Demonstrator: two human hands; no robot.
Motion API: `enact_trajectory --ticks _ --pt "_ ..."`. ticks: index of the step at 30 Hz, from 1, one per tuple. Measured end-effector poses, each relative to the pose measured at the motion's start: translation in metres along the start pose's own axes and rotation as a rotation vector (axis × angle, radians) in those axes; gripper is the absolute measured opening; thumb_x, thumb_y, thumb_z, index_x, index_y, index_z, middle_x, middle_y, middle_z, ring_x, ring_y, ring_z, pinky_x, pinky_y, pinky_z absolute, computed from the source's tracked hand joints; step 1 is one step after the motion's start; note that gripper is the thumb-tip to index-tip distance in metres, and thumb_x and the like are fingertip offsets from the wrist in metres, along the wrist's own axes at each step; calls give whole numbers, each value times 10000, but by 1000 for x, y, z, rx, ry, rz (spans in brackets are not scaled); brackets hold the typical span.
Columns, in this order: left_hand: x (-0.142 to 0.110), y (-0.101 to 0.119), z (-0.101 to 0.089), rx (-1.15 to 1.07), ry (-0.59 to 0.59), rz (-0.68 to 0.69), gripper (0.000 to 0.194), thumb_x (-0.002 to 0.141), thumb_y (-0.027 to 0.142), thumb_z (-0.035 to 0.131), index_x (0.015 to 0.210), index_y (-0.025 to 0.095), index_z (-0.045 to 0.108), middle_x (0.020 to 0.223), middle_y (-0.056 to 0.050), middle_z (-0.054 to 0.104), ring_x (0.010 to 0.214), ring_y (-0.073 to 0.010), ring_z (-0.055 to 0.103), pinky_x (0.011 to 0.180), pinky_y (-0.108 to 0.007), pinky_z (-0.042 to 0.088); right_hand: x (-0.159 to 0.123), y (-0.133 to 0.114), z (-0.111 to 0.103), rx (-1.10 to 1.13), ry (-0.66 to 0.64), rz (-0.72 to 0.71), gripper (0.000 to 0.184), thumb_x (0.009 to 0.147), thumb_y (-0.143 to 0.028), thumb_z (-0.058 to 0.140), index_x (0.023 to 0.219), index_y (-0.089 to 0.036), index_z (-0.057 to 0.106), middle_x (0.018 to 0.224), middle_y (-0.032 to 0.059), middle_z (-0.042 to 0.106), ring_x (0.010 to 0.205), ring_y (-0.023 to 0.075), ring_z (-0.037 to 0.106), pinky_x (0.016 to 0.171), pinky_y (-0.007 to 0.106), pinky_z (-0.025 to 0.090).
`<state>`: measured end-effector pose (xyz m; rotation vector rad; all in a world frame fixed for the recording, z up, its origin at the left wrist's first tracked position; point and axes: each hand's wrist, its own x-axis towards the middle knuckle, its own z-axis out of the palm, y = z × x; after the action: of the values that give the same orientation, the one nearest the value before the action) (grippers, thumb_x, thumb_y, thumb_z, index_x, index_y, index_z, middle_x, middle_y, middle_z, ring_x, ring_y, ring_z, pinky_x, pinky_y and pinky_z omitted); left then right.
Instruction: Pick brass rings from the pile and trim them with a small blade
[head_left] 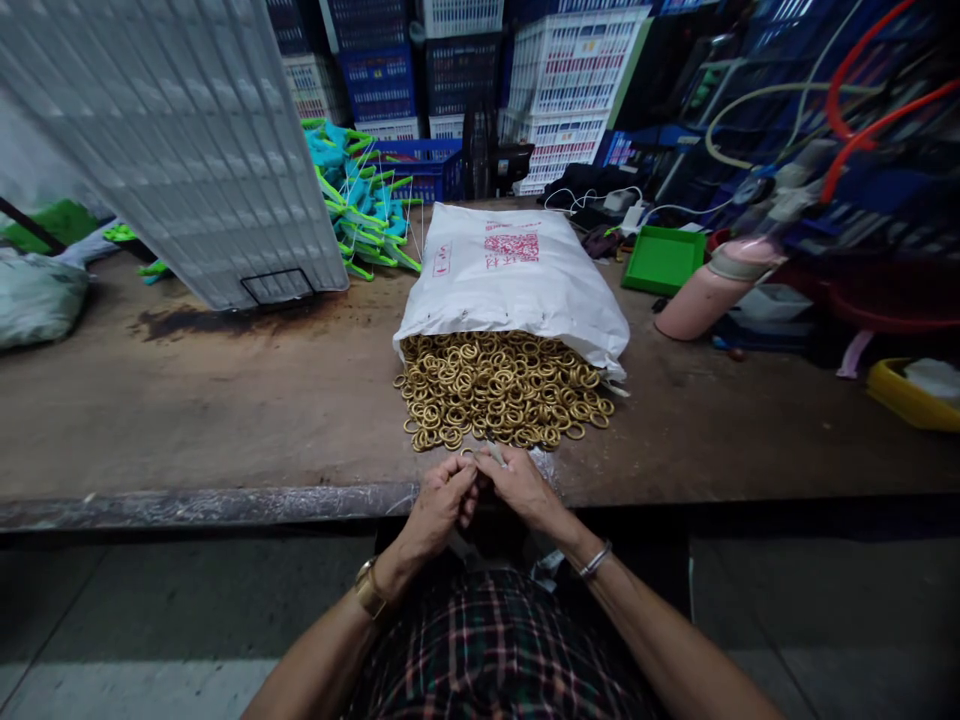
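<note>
My left hand point(444, 500) is closed at the table's front edge, its fingertips pinching a gold ring point(467, 452). Right beside it, my right hand point(525, 488) is closed around a small pale, flat, blade-like tool point(496, 454); its exact kind is too small to make out. The fingertips of both hands meet at the ring. Just beyond them spreads a heap of gold rings point(502, 390), spilling from the mouth of a white woven sack point(465, 285) with red print, which lies on its side.
The brown wooden table point(225, 420) carries a tall translucent ribbed panel point(225, 150) at left, near green and blue plastic pieces point(367, 205). To the right are a green tray point(664, 258), a pink bottle point(694, 300) and a yellow tray point(907, 395). Crates point(570, 70) are stacked behind.
</note>
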<state>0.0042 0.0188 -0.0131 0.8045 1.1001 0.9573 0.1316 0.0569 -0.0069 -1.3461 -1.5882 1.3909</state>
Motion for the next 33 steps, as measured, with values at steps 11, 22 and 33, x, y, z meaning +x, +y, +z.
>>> enact_trajectory --ticks 11,22,33 --pt "-6 4 1 39 2 37 316 738 473 546 771 164 491 586 53 468 412 -38 388 381 -151 312 -1 10 -5 -212 85 -30 232 783 -297 381 609 -182 483 569 -19 502 552 102 434 543 222 308" --pt "-6 3 0 213 75 133 300 773 470 477 743 172 474 501 65 444 398 -56 382 392 -162 326 -13 19 -3 -818 -58 -273 236 725 -130 396 888 -180 559 650 25 587 563 130 478 539 258 258" --pt "-26 13 5 285 2 127 290 800 454 445 723 174 456 554 47 455 431 -59 379 411 -170 293 -7 15 -5 -942 -54 -182 300 745 -153 387 994 -191 550 729 43 638 622 150 539 540 258 251"
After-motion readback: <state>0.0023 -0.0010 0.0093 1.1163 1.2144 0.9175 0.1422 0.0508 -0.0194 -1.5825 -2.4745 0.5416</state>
